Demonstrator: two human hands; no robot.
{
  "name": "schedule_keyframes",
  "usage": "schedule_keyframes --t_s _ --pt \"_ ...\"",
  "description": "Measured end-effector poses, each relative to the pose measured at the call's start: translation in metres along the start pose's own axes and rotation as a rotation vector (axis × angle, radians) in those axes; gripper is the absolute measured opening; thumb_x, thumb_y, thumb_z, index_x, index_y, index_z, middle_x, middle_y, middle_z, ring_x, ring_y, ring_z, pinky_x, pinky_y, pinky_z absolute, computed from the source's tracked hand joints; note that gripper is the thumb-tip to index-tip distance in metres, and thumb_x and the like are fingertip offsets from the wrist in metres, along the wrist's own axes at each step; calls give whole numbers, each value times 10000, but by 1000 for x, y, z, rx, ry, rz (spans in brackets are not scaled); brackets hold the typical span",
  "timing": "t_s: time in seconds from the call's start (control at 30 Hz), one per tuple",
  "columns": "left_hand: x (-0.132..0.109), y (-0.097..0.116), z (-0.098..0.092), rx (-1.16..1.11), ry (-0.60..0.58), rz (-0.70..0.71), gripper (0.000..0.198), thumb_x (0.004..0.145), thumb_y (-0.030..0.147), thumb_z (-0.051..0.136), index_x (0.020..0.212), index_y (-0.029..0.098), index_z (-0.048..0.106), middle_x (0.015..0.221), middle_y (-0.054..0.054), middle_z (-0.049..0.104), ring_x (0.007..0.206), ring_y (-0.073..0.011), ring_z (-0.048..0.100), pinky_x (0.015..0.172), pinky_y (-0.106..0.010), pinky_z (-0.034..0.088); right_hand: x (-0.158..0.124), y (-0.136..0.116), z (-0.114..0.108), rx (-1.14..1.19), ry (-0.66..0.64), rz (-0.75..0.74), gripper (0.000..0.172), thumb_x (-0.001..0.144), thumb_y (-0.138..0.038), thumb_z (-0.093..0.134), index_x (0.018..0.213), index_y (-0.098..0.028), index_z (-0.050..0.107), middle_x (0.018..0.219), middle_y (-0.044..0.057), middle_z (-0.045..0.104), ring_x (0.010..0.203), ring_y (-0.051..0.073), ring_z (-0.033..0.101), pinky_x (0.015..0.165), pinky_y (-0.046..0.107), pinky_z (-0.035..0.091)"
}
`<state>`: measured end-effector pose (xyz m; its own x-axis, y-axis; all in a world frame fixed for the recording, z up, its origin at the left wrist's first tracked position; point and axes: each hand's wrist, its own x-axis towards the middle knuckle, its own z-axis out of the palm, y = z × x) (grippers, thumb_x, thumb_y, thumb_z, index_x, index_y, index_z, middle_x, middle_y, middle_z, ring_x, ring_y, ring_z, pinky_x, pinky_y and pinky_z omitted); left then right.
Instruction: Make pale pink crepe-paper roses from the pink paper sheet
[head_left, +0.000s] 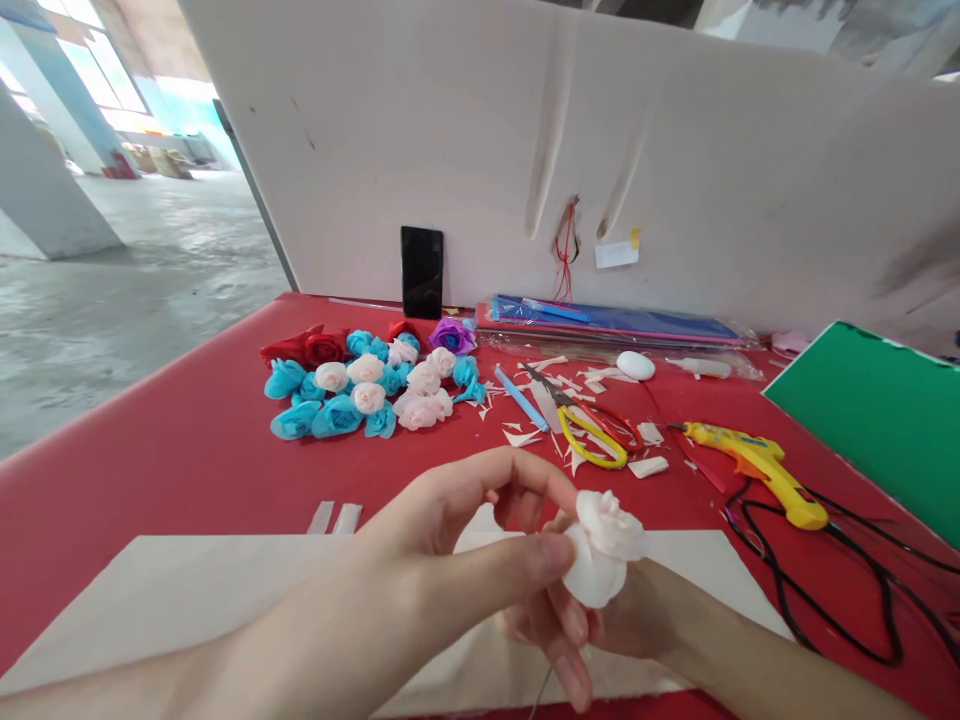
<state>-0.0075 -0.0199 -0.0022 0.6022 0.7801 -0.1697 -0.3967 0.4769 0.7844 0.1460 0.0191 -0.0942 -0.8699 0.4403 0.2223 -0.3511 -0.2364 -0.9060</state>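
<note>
A white paper flower (pixel 611 530) with layered petals is held above a cream sheet (pixel 195 580) on the red table. My left hand (pixel 457 560) pinches its petal edge between thumb and forefinger. Behind and below the flower is my right hand (pixel 622 615), its fingers curled at the flower's base and partly hidden by my left hand. A thin stem or wire (pixel 540 692) shows beneath the hands. Finished flowers in blue, pale pink, red and purple lie grouped at the table's left, such as a blue one (pixel 337 415) and a purple one (pixel 452 337).
Yellow-handled scissors (pixel 592 438) lie among paper scraps and a light blue stick (pixel 523 399). At right are a yellow glue gun (pixel 757 462) with black cable and a green board (pixel 874 420). A black phone (pixel 422 272) leans against the white panel (pixel 450 130).
</note>
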Motion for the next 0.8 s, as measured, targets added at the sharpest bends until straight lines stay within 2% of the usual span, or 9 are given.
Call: schedule_keyframes --t_s 0.13,0.23,0.33,0.47,0.6,0.67,0.8 --pt "-1 0 -4 -16 -2 44 90 927 221 734 850 197 694 803 19 744 621 -115 710 680 -245 601 0 12 -5 -22 -7 -3 629 794 -761 649 505 -231 473 433 -30 590 447 115 548 580 253 496" --pt "-3 -2 -9 1 -5 33 96 952 197 685 859 203 706 788 15 757 590 -121 713 641 -239 573 -1 19 -8 -48 -10 19 642 733 -841 634 559 -231 538 504 10 653 543 144 615 606 271 506" --pt "-5 -4 -12 18 -10 17 101 960 220 674 871 214 722 716 17 744 596 -131 716 613 -221 526 -4 18 -8 -57 -18 42 652 709 -851 648 541 -233 531 504 16 652 529 144 604 572 271 499" --pt "-5 -6 -14 31 -37 14 128 960 274 683 856 208 722 739 7 760 627 -151 734 633 -236 505 -8 13 -6 -27 7 77 649 734 -836 646 542 -228 522 522 14 663 475 128 578 540 265 499" --pt "-1 -6 -16 73 5 5 118 944 277 697 856 202 724 737 9 763 651 -158 743 656 -234 504 -6 16 -3 29 36 97 655 717 -827 671 539 -210 540 514 -8 630 426 106 556 537 257 521" --pt "-1 -6 -16 97 15 -3 133 919 307 727 841 199 718 724 14 752 650 -160 737 660 -238 516 -5 16 -1 65 59 99 638 705 -785 717 522 -199 543 510 -21 611 400 93 532 533 256 528" --pt "-4 -4 -15 185 44 -11 228 849 386 801 774 198 695 694 39 725 631 -139 706 706 -243 531 -6 8 3 118 129 103 504 705 -590 829 551 -174 590 488 -60 558 427 71 515 618 250 556"
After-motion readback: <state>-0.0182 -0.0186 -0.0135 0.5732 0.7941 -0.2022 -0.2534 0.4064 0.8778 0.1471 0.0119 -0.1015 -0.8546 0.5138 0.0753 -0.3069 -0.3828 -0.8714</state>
